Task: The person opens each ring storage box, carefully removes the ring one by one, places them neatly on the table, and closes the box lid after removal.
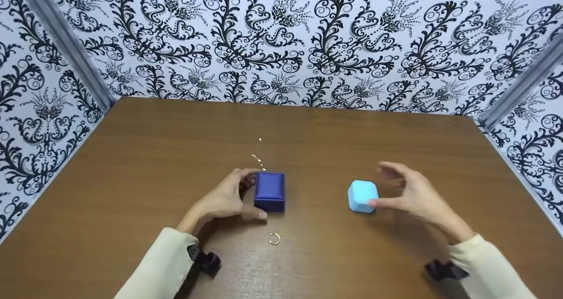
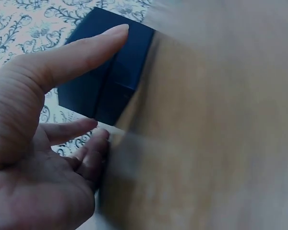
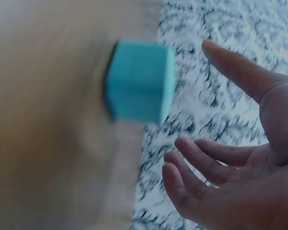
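Both the left grip and the right grip were spread, thumb well apart from fingers, and neither pinched anything. At the left, thumb and fingers curved about the near and far left corners of the navy box; the box lay immediately to the right of that palm, within the mouth of the grip, though whether skin met it I could not tell. The cyan box lay to the left of the right palm; the thumb overlapped its edge in the head view, yet the right wrist view showed a gap between them. Each box thus had its own nearer grip, on its outer side. From above, both looked nearly square, so no long axis stood out. Navy had a glossy, leathery skin, crisp edges and a raised border round its top; cyan was matte, with rounded corners. A thin gold ring lay on the near side of the navy box, closer to the left grip, and small gold glints trailed beyond it, too fine to identify. Under everything stretched the brown, wood-grained surface, backed by white walls with black scrollwork.
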Motion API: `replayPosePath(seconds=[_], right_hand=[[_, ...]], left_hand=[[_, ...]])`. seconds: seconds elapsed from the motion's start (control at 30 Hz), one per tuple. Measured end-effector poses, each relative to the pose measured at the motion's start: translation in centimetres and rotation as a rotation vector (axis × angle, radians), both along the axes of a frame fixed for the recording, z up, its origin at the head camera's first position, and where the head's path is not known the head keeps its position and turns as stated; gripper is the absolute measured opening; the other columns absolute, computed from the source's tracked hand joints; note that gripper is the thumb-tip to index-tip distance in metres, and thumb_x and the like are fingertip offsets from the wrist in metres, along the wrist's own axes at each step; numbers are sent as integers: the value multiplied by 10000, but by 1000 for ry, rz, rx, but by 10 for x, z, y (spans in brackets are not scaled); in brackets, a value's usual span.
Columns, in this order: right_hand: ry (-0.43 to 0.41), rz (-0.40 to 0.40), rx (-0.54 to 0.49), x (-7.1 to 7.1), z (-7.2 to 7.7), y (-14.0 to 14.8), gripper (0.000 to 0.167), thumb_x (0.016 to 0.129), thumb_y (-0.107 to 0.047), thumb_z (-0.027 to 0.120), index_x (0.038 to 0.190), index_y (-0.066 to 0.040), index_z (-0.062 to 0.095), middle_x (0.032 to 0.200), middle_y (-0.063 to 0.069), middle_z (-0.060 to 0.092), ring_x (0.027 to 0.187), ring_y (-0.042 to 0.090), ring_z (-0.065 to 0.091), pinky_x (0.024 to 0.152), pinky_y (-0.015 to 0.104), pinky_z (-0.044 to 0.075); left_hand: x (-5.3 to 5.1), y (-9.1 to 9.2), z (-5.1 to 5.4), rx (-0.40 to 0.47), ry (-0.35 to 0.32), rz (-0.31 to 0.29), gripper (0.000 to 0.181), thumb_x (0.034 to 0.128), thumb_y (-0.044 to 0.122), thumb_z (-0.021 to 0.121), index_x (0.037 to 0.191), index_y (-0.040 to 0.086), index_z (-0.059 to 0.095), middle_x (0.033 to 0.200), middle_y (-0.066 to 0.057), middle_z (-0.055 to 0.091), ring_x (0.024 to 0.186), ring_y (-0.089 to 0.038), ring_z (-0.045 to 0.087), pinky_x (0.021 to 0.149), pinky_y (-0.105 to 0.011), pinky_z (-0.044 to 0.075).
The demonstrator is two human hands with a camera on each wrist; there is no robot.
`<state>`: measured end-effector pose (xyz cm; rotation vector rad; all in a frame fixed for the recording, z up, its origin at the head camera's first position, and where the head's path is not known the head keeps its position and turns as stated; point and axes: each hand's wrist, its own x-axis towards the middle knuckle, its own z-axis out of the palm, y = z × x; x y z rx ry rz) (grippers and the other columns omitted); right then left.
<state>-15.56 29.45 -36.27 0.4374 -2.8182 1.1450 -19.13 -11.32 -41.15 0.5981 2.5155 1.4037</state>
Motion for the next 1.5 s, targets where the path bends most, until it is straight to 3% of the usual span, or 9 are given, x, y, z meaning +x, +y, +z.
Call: replayPosePath(seconds=[0.23, 0.37, 0.43, 0.5, 0.63, 0.87, 1.03, 1.27, 1.5], right_hand=[[-119, 28, 40, -1, -18, 19, 840, 712, -278, 941, 1348, 87, 532, 1202, 185, 669, 1053, 328, 639, 891, 428, 539], [-158, 41, 28, -5, -25, 20, 799, 708, -273, 944, 1308, 87, 559, 1145, 149, 666, 1006, 279, 632, 838, 317, 538], [-168, 45, 22, -8, -28, 19, 791, 698, -266, 950, 1291, 91, 567, 1109, 138, 655, 975, 264, 624, 819, 293, 532], [-171, 51, 28, -10, -30, 18, 790, 687, -268, 956, 1276, 91, 571, 1068, 123, 638, 940, 249, 608, 801, 280, 522], [-164, 68, 49, -14, -33, 13, 765, 691, -270, 955, 1248, 94, 579, 1009, 97, 607, 892, 229, 573, 772, 280, 500], [-136, 82, 99, -14, -32, 9, 671, 726, -250, 935, 1205, 79, 601, 980, 72, 601, 867, 216, 555, 744, 306, 483], [-137, 88, 113, -14, -33, 10, 642, 736, -252, 929, 1192, 63, 604, 989, 81, 602, 876, 225, 565, 759, 314, 498], [-119, 97, 93, -14, -34, 10, 609, 713, -208, 940, 1160, 55, 621, 969, 75, 594, 860, 217, 553, 725, 284, 483], [-88, 122, 81, -13, -34, 8, 582, 714, -191, 940, 1132, 50, 616, 959, 59, 585, 854, 204, 551, 706, 279, 479]], left_hand=[[6, 9, 35, -53, 134, 39, 1020, 649, 308, 966, 1499, 72, 453, 1361, -149, 487, 1281, -315, 462, 1086, -555, 369], [9, 36, 51, -28, 307, 17, 925, 683, 285, 940, 1452, 23, 497, 1303, -132, 537, 1227, -297, 501, 1068, -503, 396], [10, 53, 53, -5, 386, -20, 860, 697, 257, 929, 1406, -18, 526, 1242, -148, 565, 1162, -308, 534, 1036, -483, 416], [13, 71, 54, -3, 413, -58, 809, 718, 246, 916, 1381, -30, 542, 1226, -155, 576, 1150, -309, 547, 1024, -463, 421], [17, 105, 52, -66, 366, -110, 776, 767, 271, 889, 1392, -24, 537, 1257, -139, 573, 1171, -280, 553, 1032, -412, 429], [18, 158, 43, -272, 226, -93, 814, 815, 377, 857, 1461, 38, 497, 1377, -87, 544, 1286, -228, 502, 1095, -347, 395], [11, 187, 34, -371, 256, -100, 786, 789, 432, 869, 1396, 39, 561, 1294, -48, 579, 1200, -184, 534, 1041, -297, 425], [5, 205, 25, -353, 300, -84, 514, 764, 365, 902, 1154, 90, 709, 1079, 12, 646, 1016, -131, 574, 864, -258, 481], [3, 207, 22, -329, 304, -122, 470, 806, 333, 875, 1162, 64, 727, 1010, -10, 646, 934, -127, 562, 804, -239, 481]])
